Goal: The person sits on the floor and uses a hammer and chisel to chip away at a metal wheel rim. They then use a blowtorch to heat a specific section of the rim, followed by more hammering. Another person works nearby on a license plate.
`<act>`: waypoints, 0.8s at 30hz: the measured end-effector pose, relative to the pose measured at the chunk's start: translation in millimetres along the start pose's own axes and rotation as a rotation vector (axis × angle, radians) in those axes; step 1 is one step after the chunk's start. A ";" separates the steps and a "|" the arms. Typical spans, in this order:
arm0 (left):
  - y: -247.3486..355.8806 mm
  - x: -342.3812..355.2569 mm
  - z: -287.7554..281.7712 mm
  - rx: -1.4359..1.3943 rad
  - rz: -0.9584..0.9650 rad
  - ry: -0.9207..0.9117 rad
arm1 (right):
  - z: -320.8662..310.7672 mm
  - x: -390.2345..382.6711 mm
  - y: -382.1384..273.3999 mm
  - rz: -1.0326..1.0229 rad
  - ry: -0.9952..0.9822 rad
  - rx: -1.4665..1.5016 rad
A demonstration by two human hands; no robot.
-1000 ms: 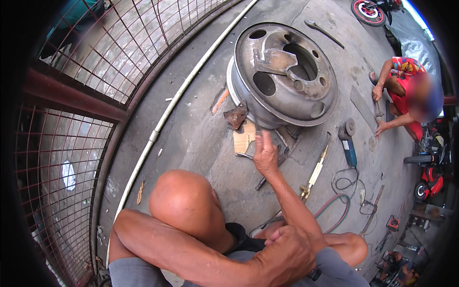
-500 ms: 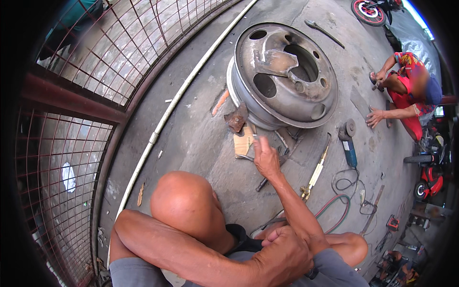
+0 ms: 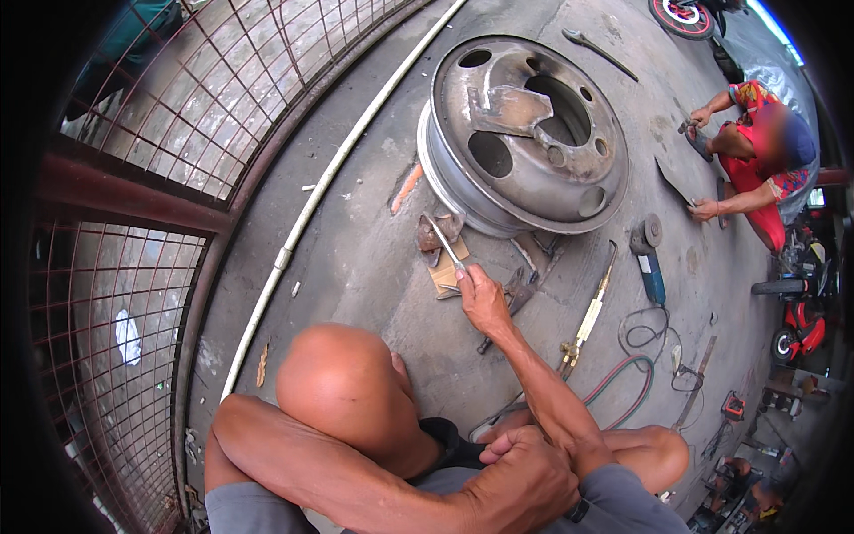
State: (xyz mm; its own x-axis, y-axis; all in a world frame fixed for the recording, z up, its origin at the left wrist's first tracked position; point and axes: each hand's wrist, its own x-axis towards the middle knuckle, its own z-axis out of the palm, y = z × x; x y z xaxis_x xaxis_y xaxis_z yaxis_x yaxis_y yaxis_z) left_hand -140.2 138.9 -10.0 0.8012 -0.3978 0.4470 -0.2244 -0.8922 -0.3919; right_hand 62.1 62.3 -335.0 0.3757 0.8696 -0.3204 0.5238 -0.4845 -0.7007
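Note:
I am squatting on a concrete floor. My right hand (image 3: 485,298) reaches forward and holds a thin metal rod (image 3: 443,243). The rod's tip points at a rusty metal piece (image 3: 434,233) beside a scrap of cardboard (image 3: 445,276). Just beyond them a large steel wheel rim (image 3: 534,133) lies flat. My left arm crosses over my knees, and my left hand (image 3: 525,481) is curled around my right arm near the elbow.
A brass cutting torch (image 3: 592,311) with red and green hoses (image 3: 623,392), a blue angle grinder (image 3: 649,262) and a wrench (image 3: 596,49) lie on the floor. Another person in red (image 3: 756,151) crouches at the right. A mesh fence (image 3: 178,116) and a white pipe (image 3: 329,178) run along the left.
My right hand has drawn back a little toward me, and the thin rod now shows in it. The person in red has shifted their arms.

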 end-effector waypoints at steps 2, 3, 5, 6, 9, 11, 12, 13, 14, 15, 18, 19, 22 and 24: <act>11.6 -3.8 14.0 0.053 0.001 0.081 | 10.5 -8.3 -4.2 0.032 -0.018 -0.055; 13.9 -3.8 20.4 0.091 0.012 0.127 | 15.1 -10.2 -10.8 0.053 -0.010 -0.065; 2.4 1.5 16.9 0.062 0.070 0.113 | 28.0 -13.8 -23.3 0.103 -0.010 -0.069; -4.2 5.2 14.2 0.038 0.163 0.075 | 36.4 -15.2 -33.5 0.131 -0.004 -0.024; -6.5 13.4 16.8 0.005 0.410 0.026 | 71.7 -14.8 -64.4 0.169 0.060 0.154; 3.5 19.9 22.8 -0.054 0.347 0.075 | 102.1 -21.0 -83.7 0.172 0.129 0.307; 7.1 21.2 19.9 -0.063 0.293 0.059 | 122.1 -33.8 -100.4 0.190 0.135 0.382; 11.5 23.0 21.9 -0.075 0.242 0.066 | 128.9 -45.6 -106.4 0.222 0.153 0.441; 14.3 24.5 20.5 -0.050 0.232 0.037 | 131.0 -55.2 -106.6 0.173 0.059 0.471; 9.7 27.9 16.8 -0.003 0.278 0.030 | 127.1 -64.7 -109.8 0.110 -0.042 0.497; -3.4 34.6 14.7 0.083 0.435 0.059 | 106.7 -71.2 -103.9 -0.065 -0.200 0.527; -2.9 31.8 15.6 0.075 0.428 0.065 | 97.8 -75.8 -104.4 -0.100 -0.195 0.523; 16.7 20.6 18.5 -0.090 0.191 0.024 | 64.8 -94.5 -92.5 -0.084 0.047 0.508; 16.8 18.8 18.7 -0.124 0.199 -0.019 | 52.1 -96.8 -63.2 0.051 0.282 0.495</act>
State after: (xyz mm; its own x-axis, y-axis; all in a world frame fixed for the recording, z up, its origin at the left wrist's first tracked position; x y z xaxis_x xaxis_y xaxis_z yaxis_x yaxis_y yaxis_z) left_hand -118.5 120.4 -23.2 0.7442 -0.5657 0.3552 -0.4444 -0.8163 -0.3690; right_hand -47.2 13.7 -292.9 0.6164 0.7542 -0.2263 0.1045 -0.3633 -0.9258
